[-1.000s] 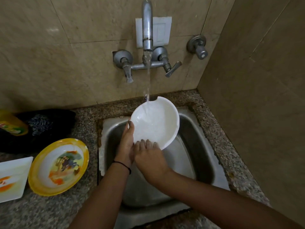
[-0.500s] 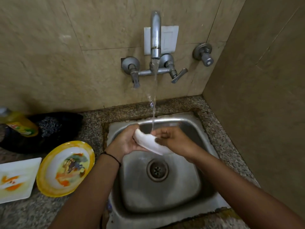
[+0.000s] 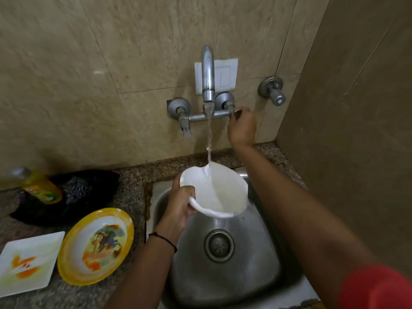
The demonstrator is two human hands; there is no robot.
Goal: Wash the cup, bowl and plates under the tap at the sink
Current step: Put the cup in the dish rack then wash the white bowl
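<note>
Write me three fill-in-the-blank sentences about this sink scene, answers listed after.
1. The left hand holds the white bowl under the running ____.
2. The right hand grips the tap's right ____.
3. The round yellow-rimmed plate rests on the granite ____, left of the steel sink.

Missing words: water; handle; counter

Beige marble-look wall tiles (glossy) meet a speckled granite counter.

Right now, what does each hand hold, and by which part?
Left hand: white bowl, by its left rim. Right hand: the tap's right handle.
</note>
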